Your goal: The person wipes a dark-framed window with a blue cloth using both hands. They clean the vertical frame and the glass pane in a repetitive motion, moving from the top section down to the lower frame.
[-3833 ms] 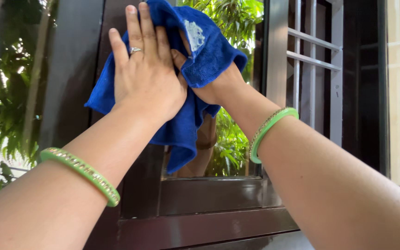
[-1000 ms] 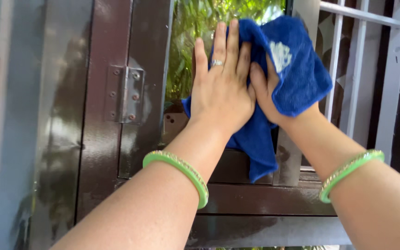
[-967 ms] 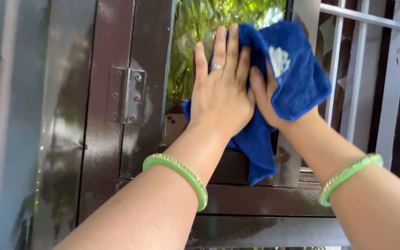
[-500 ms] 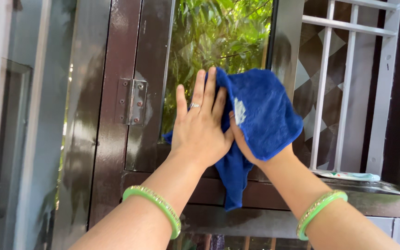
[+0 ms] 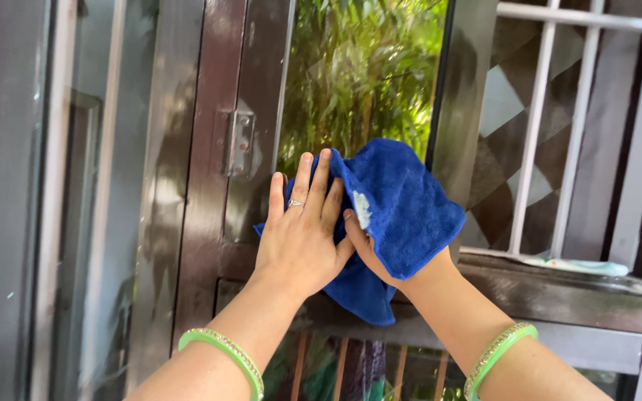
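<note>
A blue microfibre cloth (image 5: 403, 208) is pressed flat against the lower part of a glass window pane (image 5: 358, 82) that reflects green foliage. My right hand (image 5: 369, 252) is mostly hidden under the cloth, with the thumb and wrist showing. My left hand (image 5: 302, 230), wearing a ring, lies flat with fingers spread on the cloth's left part, overlapping the right hand. Both wrists carry green bangles.
The pane sits in a dark brown wooden frame (image 5: 209, 148) with a metal hinge (image 5: 241, 145) left of my hands. To the right stands a white metal window grille (image 5: 559, 126) above a sill (image 5: 574, 286). A grey wall (image 5: 9, 200) fills the left.
Both hands and the cloth have slid down the pane from its upper part to its lower edge. More of the glass and the grille now shows above them.
</note>
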